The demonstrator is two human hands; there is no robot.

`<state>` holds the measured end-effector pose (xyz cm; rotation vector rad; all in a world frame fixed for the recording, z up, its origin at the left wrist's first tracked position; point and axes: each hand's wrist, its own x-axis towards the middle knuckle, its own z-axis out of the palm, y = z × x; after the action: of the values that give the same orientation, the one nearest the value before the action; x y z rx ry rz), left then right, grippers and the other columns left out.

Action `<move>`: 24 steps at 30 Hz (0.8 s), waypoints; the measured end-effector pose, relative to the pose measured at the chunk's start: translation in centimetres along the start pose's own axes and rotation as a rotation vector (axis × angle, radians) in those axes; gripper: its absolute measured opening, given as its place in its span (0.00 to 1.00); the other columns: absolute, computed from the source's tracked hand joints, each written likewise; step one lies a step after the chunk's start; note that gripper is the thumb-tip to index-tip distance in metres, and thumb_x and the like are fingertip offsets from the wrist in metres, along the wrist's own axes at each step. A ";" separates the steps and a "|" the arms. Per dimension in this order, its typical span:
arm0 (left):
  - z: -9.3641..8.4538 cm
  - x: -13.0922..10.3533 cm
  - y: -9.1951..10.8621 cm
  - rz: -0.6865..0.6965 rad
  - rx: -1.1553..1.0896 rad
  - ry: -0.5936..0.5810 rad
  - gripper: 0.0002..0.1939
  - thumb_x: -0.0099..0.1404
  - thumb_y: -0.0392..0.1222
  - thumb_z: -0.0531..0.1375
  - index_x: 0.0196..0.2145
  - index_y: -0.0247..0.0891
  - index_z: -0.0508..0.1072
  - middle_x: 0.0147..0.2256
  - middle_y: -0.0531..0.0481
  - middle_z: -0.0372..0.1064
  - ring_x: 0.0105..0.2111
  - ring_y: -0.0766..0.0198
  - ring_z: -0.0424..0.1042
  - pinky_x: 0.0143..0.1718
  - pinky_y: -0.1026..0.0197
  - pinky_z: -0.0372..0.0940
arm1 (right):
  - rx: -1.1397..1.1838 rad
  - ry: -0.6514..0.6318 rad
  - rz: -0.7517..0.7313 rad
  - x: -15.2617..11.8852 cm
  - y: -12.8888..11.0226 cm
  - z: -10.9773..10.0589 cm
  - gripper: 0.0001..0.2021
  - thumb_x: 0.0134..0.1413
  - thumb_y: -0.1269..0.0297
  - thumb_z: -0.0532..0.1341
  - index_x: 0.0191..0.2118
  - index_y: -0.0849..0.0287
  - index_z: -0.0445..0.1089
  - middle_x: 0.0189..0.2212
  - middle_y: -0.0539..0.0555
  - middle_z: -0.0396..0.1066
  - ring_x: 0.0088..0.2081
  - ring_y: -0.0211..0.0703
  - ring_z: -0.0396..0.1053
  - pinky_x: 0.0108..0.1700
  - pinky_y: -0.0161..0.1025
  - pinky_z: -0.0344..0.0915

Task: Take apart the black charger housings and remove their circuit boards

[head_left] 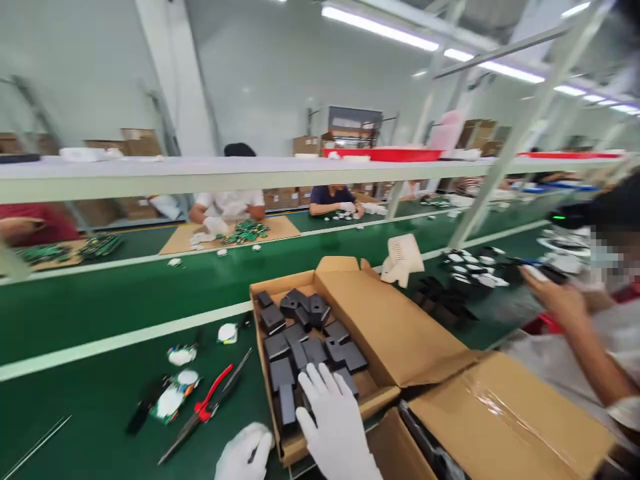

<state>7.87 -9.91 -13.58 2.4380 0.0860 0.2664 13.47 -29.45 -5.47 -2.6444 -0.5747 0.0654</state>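
My right hand [333, 420], in a white glove, reaches over the near end of an open cardboard box [390, 393]. Its fingers are spread and lie over the black plastic cases [314, 350] in the box; whether they press on one cannot be made out. Just outside the box's left wall is my left hand [245, 453], gloved too, with curled fingers; anything inside them is hidden. To the left lie red-handled pliers [204, 410], with green circuit boards bearing round white parts [170, 403] beyond them.
A second cardboard box [510, 407] with black items stands at the right. A thin metal rod [43, 445] lies far left. Across the green bench, a shelf [280, 175] runs overhead. A co-worker's hand [555, 293] is at the right; other people sit opposite.
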 end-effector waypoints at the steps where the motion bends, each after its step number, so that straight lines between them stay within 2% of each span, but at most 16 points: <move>1: 0.1 -0.3 0.1 -0.021 -0.006 0.005 0.17 0.67 0.46 0.52 0.27 0.42 0.76 0.33 0.49 0.77 0.34 0.60 0.76 0.40 0.59 0.71 | -0.036 -0.022 0.005 0.2 0.1 -0.3 0.29 0.61 0.55 0.54 0.66 0.55 0.58 0.68 0.55 0.49 0.69 0.62 0.47 0.67 0.63 0.43; 4: 0.3 -0.8 1.1 -0.062 -0.022 0.019 0.19 0.67 0.41 0.48 0.23 0.42 0.73 0.30 0.51 0.75 0.32 0.62 0.74 0.37 0.62 0.67 | -0.123 -0.083 -0.005 1.5 0.7 -1.1 0.33 0.57 0.57 0.56 0.68 0.55 0.55 0.69 0.56 0.46 0.69 0.65 0.43 0.67 0.66 0.40; 8: -0.1 -1.1 2.4 -0.067 -0.047 0.006 0.19 0.68 0.38 0.48 0.21 0.41 0.69 0.28 0.53 0.72 0.30 0.64 0.71 0.35 0.64 0.64 | -0.105 -0.098 -0.010 3.7 1.4 -1.4 0.35 0.56 0.59 0.57 0.69 0.59 0.51 0.69 0.57 0.45 0.69 0.63 0.47 0.64 0.61 0.52; 10: -0.3 -1.2 2.6 -0.062 -0.057 -0.003 0.19 0.68 0.38 0.48 0.21 0.40 0.68 0.29 0.52 0.72 0.30 0.64 0.71 0.35 0.64 0.64 | -0.078 -0.087 -0.008 4.3 1.7 -1.4 0.35 0.56 0.60 0.57 0.68 0.63 0.52 0.68 0.59 0.50 0.67 0.60 0.53 0.63 0.56 0.57; 13: -0.5 -1.3 2.5 -0.057 -0.068 -0.008 0.18 0.68 0.37 0.48 0.22 0.40 0.68 0.29 0.51 0.72 0.30 0.64 0.70 0.35 0.64 0.64 | -0.036 -0.042 0.026 4.2 2.1 -1.0 0.31 0.59 0.62 0.56 0.67 0.64 0.56 0.62 0.61 0.62 0.62 0.55 0.61 0.61 0.50 0.61; 15: -0.6 -1.3 2.5 -0.055 -0.075 -0.008 0.18 0.68 0.38 0.48 0.22 0.40 0.69 0.29 0.51 0.72 0.30 0.63 0.71 0.35 0.63 0.64 | -0.004 -0.014 0.075 3.7 2.5 -0.7 0.29 0.60 0.64 0.55 0.66 0.63 0.57 0.59 0.60 0.66 0.60 0.53 0.64 0.61 0.49 0.62; 19: -0.7 -1.4 2.6 -0.040 -0.082 -0.008 0.18 0.68 0.38 0.49 0.24 0.41 0.71 0.30 0.52 0.74 0.31 0.64 0.72 0.36 0.64 0.65 | 0.063 0.026 0.137 3.1 2.9 -0.4 0.27 0.58 0.64 0.58 0.63 0.60 0.63 0.59 0.59 0.67 0.59 0.54 0.66 0.60 0.50 0.63; 22: -0.6 -1.3 2.4 -0.012 -0.072 0.010 0.18 0.67 0.38 0.49 0.24 0.42 0.73 0.32 0.52 0.76 0.32 0.62 0.74 0.37 0.63 0.68 | 0.110 0.063 0.125 3.2 2.5 0.1 0.29 0.53 0.73 0.57 0.62 0.59 0.64 0.59 0.58 0.67 0.59 0.55 0.66 0.60 0.51 0.64; 24: -0.5 -1.3 1.9 0.015 -0.067 0.024 0.17 0.67 0.39 0.51 0.26 0.43 0.76 0.34 0.52 0.77 0.34 0.61 0.76 0.38 0.62 0.69 | 0.139 0.108 0.126 3.3 2.0 0.5 0.32 0.50 0.79 0.55 0.63 0.59 0.64 0.58 0.62 0.68 0.58 0.58 0.67 0.58 0.55 0.65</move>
<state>6.51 -11.26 -12.23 2.3696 0.0684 0.3008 17.14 -29.53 -6.61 -2.5276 -0.3547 0.0002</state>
